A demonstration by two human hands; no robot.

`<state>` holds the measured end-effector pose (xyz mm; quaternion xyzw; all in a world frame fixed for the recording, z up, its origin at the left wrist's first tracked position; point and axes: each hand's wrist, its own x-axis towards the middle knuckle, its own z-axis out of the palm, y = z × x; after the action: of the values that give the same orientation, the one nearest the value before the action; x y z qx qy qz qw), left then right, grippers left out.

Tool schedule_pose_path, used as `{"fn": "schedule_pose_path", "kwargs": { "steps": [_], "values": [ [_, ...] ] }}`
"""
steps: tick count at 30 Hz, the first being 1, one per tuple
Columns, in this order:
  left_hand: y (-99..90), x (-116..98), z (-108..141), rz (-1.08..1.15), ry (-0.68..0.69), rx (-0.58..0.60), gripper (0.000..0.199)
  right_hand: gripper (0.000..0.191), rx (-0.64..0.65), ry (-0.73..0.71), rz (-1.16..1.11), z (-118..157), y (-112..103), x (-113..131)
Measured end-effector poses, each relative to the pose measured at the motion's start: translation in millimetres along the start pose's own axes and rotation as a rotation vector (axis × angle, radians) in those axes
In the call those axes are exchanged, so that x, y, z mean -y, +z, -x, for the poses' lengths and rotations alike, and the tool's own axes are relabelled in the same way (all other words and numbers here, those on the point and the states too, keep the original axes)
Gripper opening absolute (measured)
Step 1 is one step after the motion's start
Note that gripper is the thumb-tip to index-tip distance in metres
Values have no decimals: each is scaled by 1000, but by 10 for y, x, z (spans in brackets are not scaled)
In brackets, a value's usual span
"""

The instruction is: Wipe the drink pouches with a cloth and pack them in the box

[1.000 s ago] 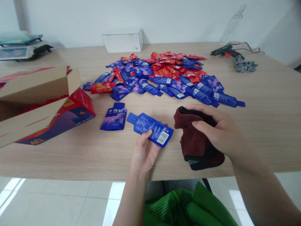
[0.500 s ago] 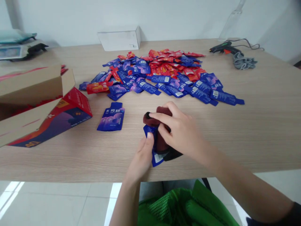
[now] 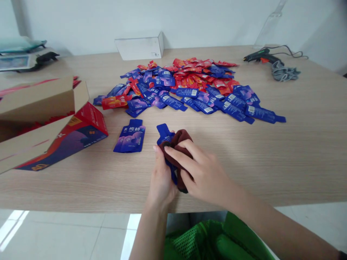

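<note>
My left hand [image 3: 162, 178] holds a blue pouch [image 3: 164, 133] above the table near its front edge. The pouch's narrow neck points away from me. Bunched in my right hand [image 3: 199, 168] is a dark brown cloth [image 3: 183, 136] with black edging, pressed against the pouch's face and covering much of it. To the left, two overlapping blue pouches [image 3: 131, 137] lie flat with purple fruit prints facing up. Farther back is a wide heap of blue and red pouches [image 3: 162, 81].
An open red and blue carton [image 3: 92, 124] with red packets inside stands at the left. Along the back are a white box [image 3: 139, 48], a glue gun [image 3: 261, 56] with a cable, grey cloth [image 3: 284, 72] and a scale [image 3: 24, 61].
The cloth has moved left and toward me over the pouch, with my right hand. The pouch is turned so that its neck shows farther up and left. The view has shifted slightly.
</note>
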<state>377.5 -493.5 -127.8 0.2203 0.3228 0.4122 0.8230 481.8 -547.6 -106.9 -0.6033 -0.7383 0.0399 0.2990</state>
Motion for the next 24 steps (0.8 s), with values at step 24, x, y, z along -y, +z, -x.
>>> {"fn": "schedule_pose_path", "kwargs": {
  "steps": [24],
  "values": [
    [-130,-272,-82,-3,-13,92,57,45,191,13,-118,249,27,24]
  ]
}}
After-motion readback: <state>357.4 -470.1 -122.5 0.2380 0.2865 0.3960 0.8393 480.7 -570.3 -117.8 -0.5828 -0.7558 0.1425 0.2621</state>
